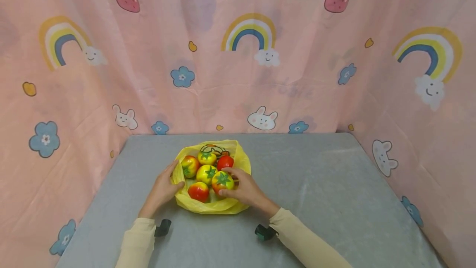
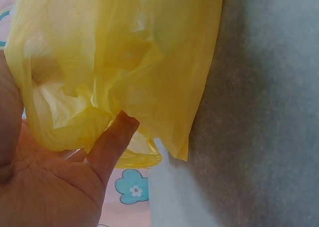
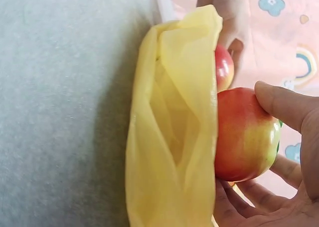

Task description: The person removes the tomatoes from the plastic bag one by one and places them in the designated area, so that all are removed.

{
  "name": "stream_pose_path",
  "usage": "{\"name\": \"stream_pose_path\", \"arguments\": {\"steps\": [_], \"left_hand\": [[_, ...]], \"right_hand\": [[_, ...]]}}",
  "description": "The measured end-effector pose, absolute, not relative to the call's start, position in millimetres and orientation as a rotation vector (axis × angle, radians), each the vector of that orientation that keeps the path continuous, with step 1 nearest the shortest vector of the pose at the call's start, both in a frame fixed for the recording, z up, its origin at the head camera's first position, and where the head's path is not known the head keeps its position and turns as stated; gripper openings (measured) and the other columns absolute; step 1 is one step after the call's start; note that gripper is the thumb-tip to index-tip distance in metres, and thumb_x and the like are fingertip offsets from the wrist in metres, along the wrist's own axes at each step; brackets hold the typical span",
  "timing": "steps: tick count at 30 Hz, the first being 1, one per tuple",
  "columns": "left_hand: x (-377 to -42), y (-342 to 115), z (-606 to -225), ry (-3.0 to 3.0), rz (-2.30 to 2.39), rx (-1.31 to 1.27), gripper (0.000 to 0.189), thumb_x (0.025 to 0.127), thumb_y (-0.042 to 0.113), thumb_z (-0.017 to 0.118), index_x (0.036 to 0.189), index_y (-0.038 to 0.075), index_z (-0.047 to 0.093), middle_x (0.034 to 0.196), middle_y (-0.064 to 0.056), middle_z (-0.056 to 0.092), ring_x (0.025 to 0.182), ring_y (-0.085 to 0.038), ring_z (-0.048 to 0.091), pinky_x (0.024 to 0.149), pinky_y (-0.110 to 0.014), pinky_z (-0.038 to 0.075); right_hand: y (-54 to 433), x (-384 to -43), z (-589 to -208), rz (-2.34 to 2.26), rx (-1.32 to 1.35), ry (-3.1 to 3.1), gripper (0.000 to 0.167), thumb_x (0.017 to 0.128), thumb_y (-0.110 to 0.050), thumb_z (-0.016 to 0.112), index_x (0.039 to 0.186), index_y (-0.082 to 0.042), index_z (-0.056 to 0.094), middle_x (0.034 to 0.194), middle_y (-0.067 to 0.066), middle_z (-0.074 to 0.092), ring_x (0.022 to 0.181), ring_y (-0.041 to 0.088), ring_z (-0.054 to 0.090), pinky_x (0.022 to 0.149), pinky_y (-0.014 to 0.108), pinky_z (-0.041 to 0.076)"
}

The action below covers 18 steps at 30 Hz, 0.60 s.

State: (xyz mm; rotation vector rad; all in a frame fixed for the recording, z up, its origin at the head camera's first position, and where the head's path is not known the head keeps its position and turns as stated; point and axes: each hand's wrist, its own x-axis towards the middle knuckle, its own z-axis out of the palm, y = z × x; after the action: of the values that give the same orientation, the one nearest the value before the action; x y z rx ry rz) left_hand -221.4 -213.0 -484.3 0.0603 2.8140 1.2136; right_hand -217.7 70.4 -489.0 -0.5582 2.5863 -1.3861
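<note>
A yellow plastic bag (image 1: 243,158) sits on the table with its mouth spread wide. In it lie several red-and-yellow toy tomatoes, among them a yellow one (image 1: 205,174) with a green star-shaped top and a red one (image 1: 198,192) near the front. My right hand (image 1: 245,187) grips a tomato (image 3: 244,137) between thumb and fingers at the bag's right side, level with its rim. At the opposite side, my left hand (image 1: 163,187) holds the bag's edge, the plastic between thumb and fingers; in the left wrist view a finger (image 2: 113,145) lies against the outside of the plastic.
A grey cloth-covered table (image 1: 316,185) carries the bag. Pink printed curtain (image 1: 208,106) hangs along the back and both sides. Dark wrist-mounted devices (image 1: 162,228) show beside both cream sleeves (image 1: 303,235).
</note>
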Motion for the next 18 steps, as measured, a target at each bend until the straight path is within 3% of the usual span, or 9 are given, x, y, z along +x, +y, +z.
{"name": "stream_pose_path", "arguments": {"steps": [18], "left_hand": [[-223.1, -214.4, -486.3, 2.817, 1.218, 0.067, 0.080, 0.088, 0.013, 0.065, 0.156, 0.007, 0.024, 0.161, -0.022, 0.024, 0.147, -0.044, 0.024, 0.119, -0.058, 0.025]], "right_hand": [[79.6, -218.4, -466.5, -1.523, -0.557, 2.617, 0.065, 0.080, -0.036, 0.080, 0.137, -0.017, 0.055, 0.137, 0.004, 0.057, 0.117, 0.024, 0.059, 0.100, 0.045, 0.053]]}}
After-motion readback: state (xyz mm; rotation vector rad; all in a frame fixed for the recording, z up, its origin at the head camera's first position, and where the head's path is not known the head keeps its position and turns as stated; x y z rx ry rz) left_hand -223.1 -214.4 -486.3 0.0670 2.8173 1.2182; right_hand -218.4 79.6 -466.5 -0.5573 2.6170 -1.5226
